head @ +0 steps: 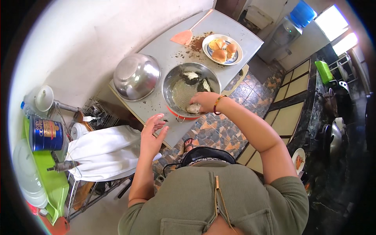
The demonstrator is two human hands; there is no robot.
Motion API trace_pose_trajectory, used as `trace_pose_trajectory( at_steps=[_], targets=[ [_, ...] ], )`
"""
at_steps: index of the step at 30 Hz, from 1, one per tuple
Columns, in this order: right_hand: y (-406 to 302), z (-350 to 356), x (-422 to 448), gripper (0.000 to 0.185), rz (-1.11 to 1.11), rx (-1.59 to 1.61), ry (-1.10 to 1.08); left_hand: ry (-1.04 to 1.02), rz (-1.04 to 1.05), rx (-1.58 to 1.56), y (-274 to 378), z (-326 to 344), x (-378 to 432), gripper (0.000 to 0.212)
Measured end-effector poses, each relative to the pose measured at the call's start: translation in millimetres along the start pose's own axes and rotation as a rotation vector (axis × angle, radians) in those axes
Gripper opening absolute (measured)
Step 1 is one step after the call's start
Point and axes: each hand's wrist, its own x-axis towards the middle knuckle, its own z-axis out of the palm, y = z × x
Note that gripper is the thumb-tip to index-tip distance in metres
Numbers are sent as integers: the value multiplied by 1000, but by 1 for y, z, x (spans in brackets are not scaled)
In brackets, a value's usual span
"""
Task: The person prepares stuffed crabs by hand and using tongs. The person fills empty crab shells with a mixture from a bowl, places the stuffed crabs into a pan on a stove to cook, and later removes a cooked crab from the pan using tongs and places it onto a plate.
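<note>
A round stainless-steel basin (182,88) stands on the grey table, a red-orange rim showing beneath its near side. Inside it lie two dark lumps with white parts, one dark lump (191,77) at the back and another dark lump (204,85) at the right; what they are is unclear. My right hand (205,101) reaches into the basin from the right, its fingers on a pale, mottled lump (194,108) by the near wall. Apart from the basin, at its near left, my left hand (153,129) hovers with fingers spread and nothing in it.
An overturned metal bowl (136,77) sits left of the basin. Bread rolls lie on a plate (238,55) behind it, beside brown crumbs (197,44) and a peach-coloured spatula (182,37). A rack with a white cloth (102,152) stands at left, a dark counter (326,182) at right.
</note>
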Motion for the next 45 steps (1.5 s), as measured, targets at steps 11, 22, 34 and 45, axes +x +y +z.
trace_pose_trajectory(
  at_steps=[11, 22, 34, 45],
  targets=[
    [24, -8, 21, 49, -79, 268, -27, -16, -45, -142, -15, -8, 29, 47],
    [41, 8, 34, 41, -118, 123, -89, -116, 55, -168, 7, 10, 72, 33],
    [29, -15, 44, 36, 98, 380, -64, -339, 304, 552, -12, 22, 121, 50],
    [40, -22, 26, 32, 252, 889, 139, -407, 193, 496, -26, 52, 161, 50]
  ],
)
